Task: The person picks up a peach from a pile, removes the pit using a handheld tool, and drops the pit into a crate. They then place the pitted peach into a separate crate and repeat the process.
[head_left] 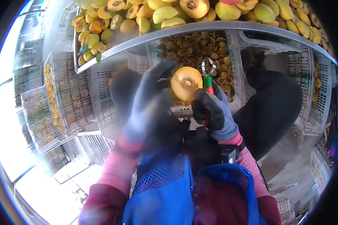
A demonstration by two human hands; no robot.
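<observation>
We saw the right hand (215, 111) grasping a ring-tipped tool (207, 82), right of a halved fruit (184, 85); whether the blurred left hand (148, 97) gripped that fruit, we couldn't tell

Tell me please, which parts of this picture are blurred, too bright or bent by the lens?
In the head view, the left hand looks hazy and blurred, while the cut fruit and right hand are clearer; the head view's far left is washed out to white; the metal tray rim curves in the head view, probably from wide-angle distortion, and the corners go black.
</observation>
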